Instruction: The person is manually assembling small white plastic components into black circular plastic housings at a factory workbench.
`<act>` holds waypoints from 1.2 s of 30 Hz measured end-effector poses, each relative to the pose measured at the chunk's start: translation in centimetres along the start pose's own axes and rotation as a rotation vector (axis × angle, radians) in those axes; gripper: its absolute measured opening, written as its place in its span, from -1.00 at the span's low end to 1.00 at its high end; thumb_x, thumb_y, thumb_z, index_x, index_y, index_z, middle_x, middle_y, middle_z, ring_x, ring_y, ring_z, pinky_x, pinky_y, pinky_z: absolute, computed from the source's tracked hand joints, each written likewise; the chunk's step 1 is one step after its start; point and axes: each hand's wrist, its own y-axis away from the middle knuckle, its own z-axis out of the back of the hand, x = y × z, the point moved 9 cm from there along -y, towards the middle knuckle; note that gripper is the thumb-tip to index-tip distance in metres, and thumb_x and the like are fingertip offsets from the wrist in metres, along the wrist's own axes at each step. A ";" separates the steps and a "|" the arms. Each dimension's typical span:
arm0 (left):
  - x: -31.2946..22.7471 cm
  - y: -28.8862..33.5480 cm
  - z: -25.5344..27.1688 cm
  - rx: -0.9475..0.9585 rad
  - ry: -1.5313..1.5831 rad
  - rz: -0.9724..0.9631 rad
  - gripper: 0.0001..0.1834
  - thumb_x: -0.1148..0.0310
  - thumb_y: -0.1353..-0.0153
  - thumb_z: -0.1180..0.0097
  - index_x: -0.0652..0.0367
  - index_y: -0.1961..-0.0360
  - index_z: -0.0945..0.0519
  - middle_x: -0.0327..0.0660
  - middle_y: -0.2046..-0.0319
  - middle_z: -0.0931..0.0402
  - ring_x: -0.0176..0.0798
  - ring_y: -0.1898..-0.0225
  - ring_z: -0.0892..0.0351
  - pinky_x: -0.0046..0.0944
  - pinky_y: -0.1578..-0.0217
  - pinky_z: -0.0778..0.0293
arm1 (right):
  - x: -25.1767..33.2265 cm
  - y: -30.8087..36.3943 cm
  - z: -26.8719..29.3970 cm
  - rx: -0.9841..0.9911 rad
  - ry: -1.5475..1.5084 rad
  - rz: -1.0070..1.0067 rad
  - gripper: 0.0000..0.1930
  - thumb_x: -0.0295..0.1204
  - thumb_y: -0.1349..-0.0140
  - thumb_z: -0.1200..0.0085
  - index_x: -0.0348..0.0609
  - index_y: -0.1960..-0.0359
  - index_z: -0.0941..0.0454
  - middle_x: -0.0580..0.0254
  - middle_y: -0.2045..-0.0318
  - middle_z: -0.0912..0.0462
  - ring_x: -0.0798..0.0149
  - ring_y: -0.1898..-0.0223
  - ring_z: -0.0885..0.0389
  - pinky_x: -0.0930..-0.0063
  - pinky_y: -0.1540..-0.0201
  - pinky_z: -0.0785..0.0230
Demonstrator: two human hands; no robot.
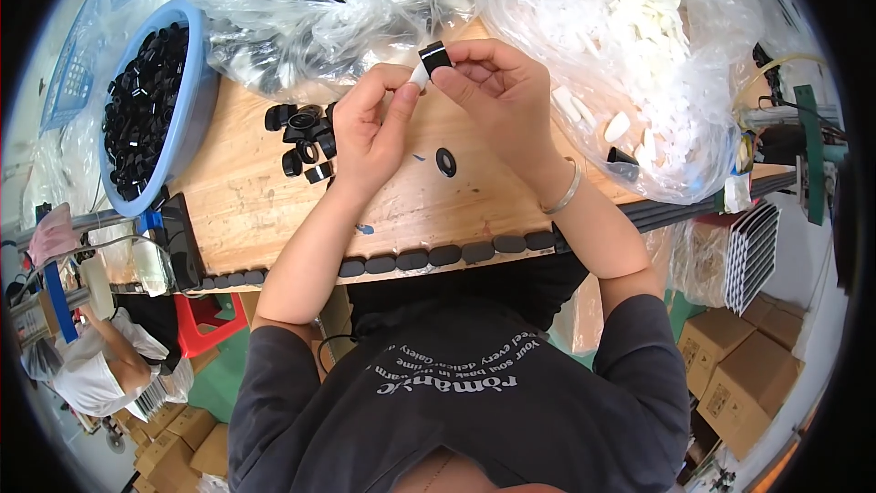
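Note:
Above the middle of the table my two hands meet. My left hand (pixel 370 128) pinches a small white plastic piece (pixel 420 76) between thumb and fingers. My right hand (pixel 507 102) is closed on a short black plastic cap (pixel 435 57) with a shiny edge. The white piece sits against the cap's lower left side; whether it reaches inside, I cannot tell. Beside my left wrist lie several loose black caps (pixel 306 132). One black ring-shaped cap (pixel 445 162) rests alone on the wood between my forearms.
At the left stands a blue basin (pixel 208 96) full of black caps. A clear bag (pixel 265 46) at the back holds black-and-white pieces; another (pixel 538 46) at the right holds white ones. Dark pads (pixel 412 259) line the table's near edge. Another person (pixel 100 365) is at lower left.

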 end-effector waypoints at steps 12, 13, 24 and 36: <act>0.1 -0.9 0.1 0.157 -0.122 -0.033 -0.89 0.58 -0.13 -0.11 0.26 0.28 -0.54 -0.17 0.40 -0.47 -0.31 0.42 -0.42 -0.43 0.39 -0.33 | 4.4 0.8 -2.4 0.225 0.658 0.587 -0.79 -0.66 0.04 -0.26 -0.22 0.33 -0.60 0.17 0.27 -0.65 0.23 0.29 -0.64 0.51 0.19 -0.49; -0.4 -1.1 0.0 0.136 -0.102 -0.068 -0.88 0.59 -0.12 -0.12 0.26 0.28 -0.54 -0.18 0.40 -0.48 -0.33 0.43 -0.42 -0.43 0.42 -0.33 | 4.4 0.8 -2.4 0.223 0.657 0.587 -0.79 -0.66 0.04 -0.26 -0.22 0.33 -0.60 0.17 0.27 -0.65 0.23 0.29 -0.64 0.51 0.19 -0.49; -0.9 -0.6 0.3 0.072 -0.130 -0.124 -0.87 0.67 -0.02 -0.11 0.30 0.37 -0.57 -0.26 0.47 -0.45 -0.43 0.48 -0.37 -0.46 0.50 -0.25 | 4.6 1.3 -2.4 0.218 0.673 0.626 -0.81 -0.63 0.03 -0.27 -0.22 0.34 -0.60 0.19 0.29 -0.64 0.19 0.29 -0.63 0.47 0.22 -0.50; -4.0 -1.4 -0.9 0.285 -0.500 -0.409 -0.82 0.62 0.09 -0.16 0.30 0.38 -0.54 -0.15 0.41 -0.48 -0.07 0.35 -0.41 -0.22 0.32 -0.32 | 4.4 1.3 -2.5 0.304 0.737 0.560 -0.84 -0.61 0.00 -0.26 -0.23 0.35 -0.58 0.20 0.33 -0.61 0.22 0.35 -0.60 0.49 0.32 -0.46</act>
